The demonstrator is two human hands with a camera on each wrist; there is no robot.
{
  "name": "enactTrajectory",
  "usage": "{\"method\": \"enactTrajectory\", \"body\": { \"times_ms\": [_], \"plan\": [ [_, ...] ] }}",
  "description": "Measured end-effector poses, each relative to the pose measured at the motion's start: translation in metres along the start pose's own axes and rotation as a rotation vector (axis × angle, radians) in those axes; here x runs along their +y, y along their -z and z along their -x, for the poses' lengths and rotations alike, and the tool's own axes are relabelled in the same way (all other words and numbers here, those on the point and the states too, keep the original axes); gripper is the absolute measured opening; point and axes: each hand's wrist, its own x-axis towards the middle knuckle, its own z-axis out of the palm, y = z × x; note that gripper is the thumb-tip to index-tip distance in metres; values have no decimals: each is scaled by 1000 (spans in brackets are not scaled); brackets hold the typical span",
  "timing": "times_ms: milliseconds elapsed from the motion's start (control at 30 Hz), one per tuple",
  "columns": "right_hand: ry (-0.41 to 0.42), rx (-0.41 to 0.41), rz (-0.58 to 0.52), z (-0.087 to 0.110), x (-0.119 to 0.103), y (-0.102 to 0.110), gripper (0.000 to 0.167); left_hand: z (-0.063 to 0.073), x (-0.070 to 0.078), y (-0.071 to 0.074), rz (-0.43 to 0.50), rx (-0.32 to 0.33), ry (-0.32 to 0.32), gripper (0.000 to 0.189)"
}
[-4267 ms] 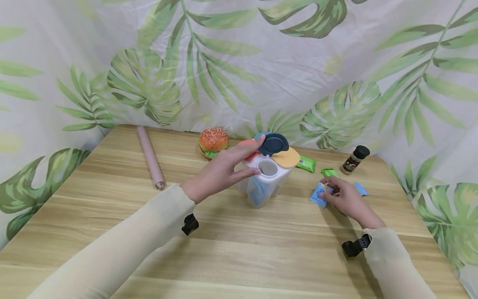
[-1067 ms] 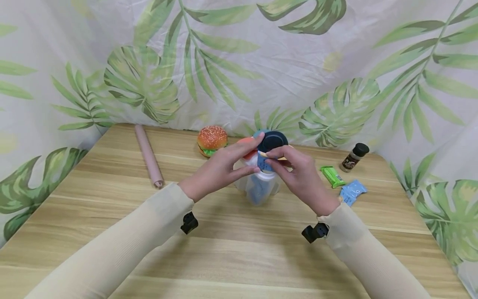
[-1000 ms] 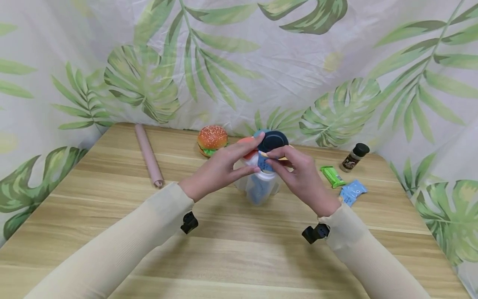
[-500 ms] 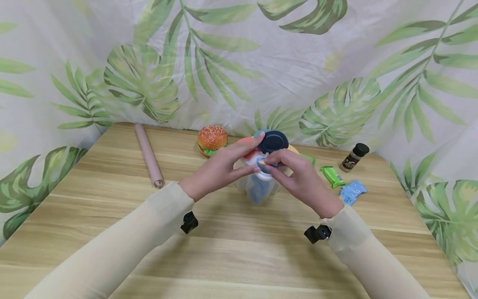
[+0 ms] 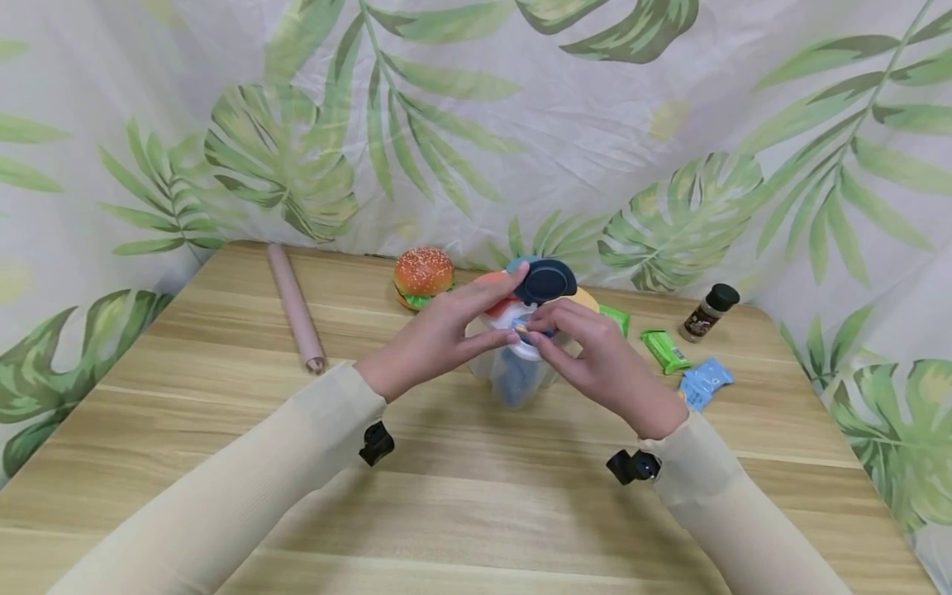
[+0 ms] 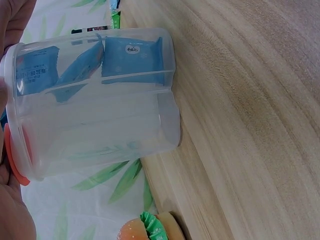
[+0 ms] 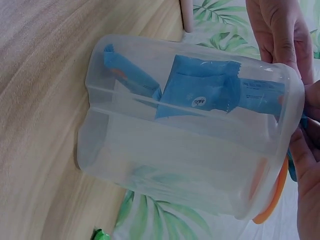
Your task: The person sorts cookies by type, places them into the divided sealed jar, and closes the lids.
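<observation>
A clear plastic storage canister (image 5: 518, 382) with coloured flip lids stands upright on the table. Its dark blue lid (image 5: 546, 281) is raised over one compartment. My left hand (image 5: 442, 335) reaches across with straight fingers, the index fingertip against that lid and the thumb by the rim. At the opening, my right hand (image 5: 591, 351) pinches a small blue snack packet (image 5: 521, 327), partly hidden by the fingers. Through the wall in the left wrist view, several blue packets (image 6: 132, 60) show in that compartment, one close to the opening. The neighbouring compartment (image 6: 100, 120) looks bare.
Right of the canister lie green packets (image 5: 664, 351) and blue packets (image 5: 704, 382), with a black-capped spice jar (image 5: 709, 313) behind. A toy hamburger (image 5: 424, 277) sits at the back left; a pink roll (image 5: 296, 308) lies farther left. A leaf-print curtain (image 5: 446, 124) hangs behind.
My right hand has brought a blue packet from the table's right side to the canister, and the packet has sunk lower into the opening. The left hand stays nearly still at the lid.
</observation>
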Motion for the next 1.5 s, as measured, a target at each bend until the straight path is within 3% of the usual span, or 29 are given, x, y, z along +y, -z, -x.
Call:
{"method": "enactTrajectory", "body": {
  "times_ms": [433,833,1300,1500],
  "plan": [
    [-8,-35,43,2,-3,0,7,1,0,1,-5,-15,17,82],
    [43,-65,140,4,-4,0,9,2,1,1,-10,-15,13,82],
    [69,-116,168,4,-6,0,16,1,0,1,-6,-14,10,82],
    [33,-48,90,5,-5,4,24,0,0,0,-13,-7,7,82]
  ]
}}
